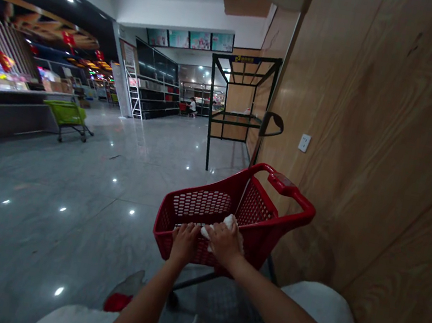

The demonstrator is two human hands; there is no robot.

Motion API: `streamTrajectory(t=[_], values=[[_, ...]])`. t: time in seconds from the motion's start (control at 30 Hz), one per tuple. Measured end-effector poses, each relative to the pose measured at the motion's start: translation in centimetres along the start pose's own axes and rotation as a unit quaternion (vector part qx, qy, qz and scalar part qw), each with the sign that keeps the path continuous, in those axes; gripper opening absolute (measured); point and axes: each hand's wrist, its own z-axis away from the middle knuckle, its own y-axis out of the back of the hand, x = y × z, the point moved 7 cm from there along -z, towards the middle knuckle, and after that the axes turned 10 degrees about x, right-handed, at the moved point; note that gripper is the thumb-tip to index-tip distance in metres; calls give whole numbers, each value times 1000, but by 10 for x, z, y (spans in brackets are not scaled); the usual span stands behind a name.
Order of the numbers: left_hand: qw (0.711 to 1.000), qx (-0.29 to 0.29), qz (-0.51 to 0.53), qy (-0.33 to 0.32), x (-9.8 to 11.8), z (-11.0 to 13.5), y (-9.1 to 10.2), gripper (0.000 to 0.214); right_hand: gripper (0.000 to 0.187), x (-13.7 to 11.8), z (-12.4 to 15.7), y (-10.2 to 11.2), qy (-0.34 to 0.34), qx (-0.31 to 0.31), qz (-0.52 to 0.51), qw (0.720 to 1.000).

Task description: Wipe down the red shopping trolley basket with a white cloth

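A red plastic shopping cart [268,221] stands in front of me, its handle towards the wooden wall. My left hand [184,242] is closed over the near rim of its basket. Beside it, my right hand [225,243] presses a white cloth [231,221] on the same rim; parts of the cloth stick out around the fingers. The basket's lattice sides show, but most of its bottom is hidden from me.
A wood-panelled wall [341,139] with a socket [304,142] rises close on the right. Ahead stands a dark metal rack [211,122]. A green cart [66,113] is by the counter at left. Further back are a white ladder [136,97] and a crouching person [193,106].
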Motion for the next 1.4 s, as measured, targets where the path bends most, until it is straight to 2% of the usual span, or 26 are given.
streamTrajectory(t=[0.1,0.27,0.37,0.43,0.5,0.63,0.73,0.83,0.9,1.0,1.23,1.3,1.4], values=[[1000,-13,7,-2,-4,-1,4,34,39,28,10,23,8,-8,24,1000],[1000,-13,15,7,-9,-7,8,32,40,119,35,86,9,-1,111,994],[999,-26,18,6,-9,-11,9,32,34,180,46,122,-64,39,168,983],[999,-34,20,7,-8,-13,9,33,34,203,50,132,-105,60,185,975],[999,-34,19,9,-7,-15,9,34,35,202,50,130,-113,65,186,974],[1000,-25,7,12,-7,-15,9,36,33,156,39,102,-96,62,165,980],[1000,-28,2,4,-9,-14,7,38,30,121,23,82,-65,30,140,988],[999,-31,-1,-8,-14,-13,6,40,29,108,10,75,-11,-11,116,993],[999,-36,0,-16,-16,-14,4,39,27,116,6,83,4,1,105,994],[999,-48,-4,-20,-21,-16,2,37,33,150,11,103,-26,36,118,992],[996,-78,7,-35,-24,-22,0,27,34,237,26,128,-39,15,134,990],[996,-82,12,-34,-25,-26,-1,25,35,247,25,129,-25,17,110,993],[995,-91,10,-31,-30,-35,-1,34,36,242,25,128,-16,32,87,996]])
